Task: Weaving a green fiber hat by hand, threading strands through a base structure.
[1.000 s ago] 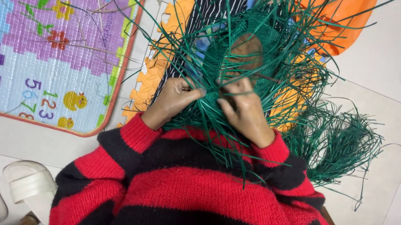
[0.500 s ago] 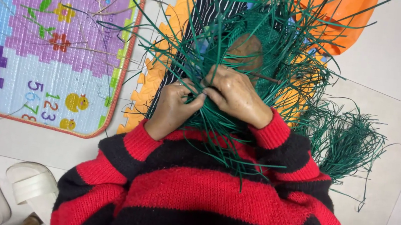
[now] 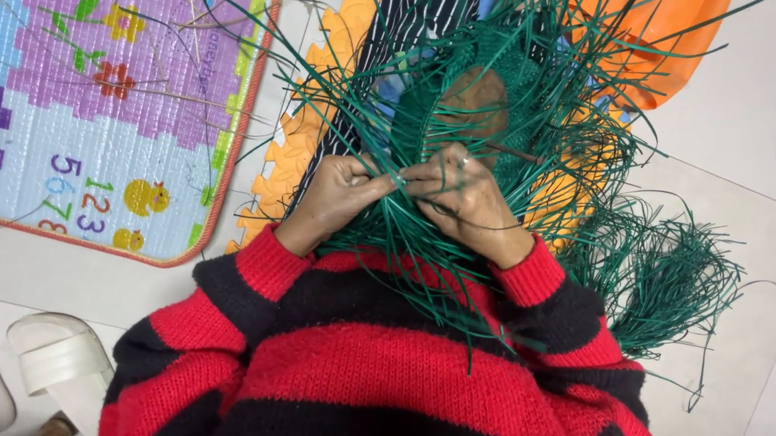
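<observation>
While bent over the floor, seen working a half-woven green basket [image 3: 520, 67] of plastic strips, set in the lap just ahead of the chest. Left hand [image 3: 337, 198] closed, pinching a strip at the near rim. Right hand [image 3: 468, 203] closed beside it, fingertips touching the left, gripping crossing strips. Judged step: tucking one strip under another at the rim. Next move calls for a firm pinch and a clear gap. Noted nearby: loose bundle of strips [image 3: 663, 279] to the right, play mat [image 3: 84, 66] to the left, white sandals [image 3: 1, 369].
</observation>
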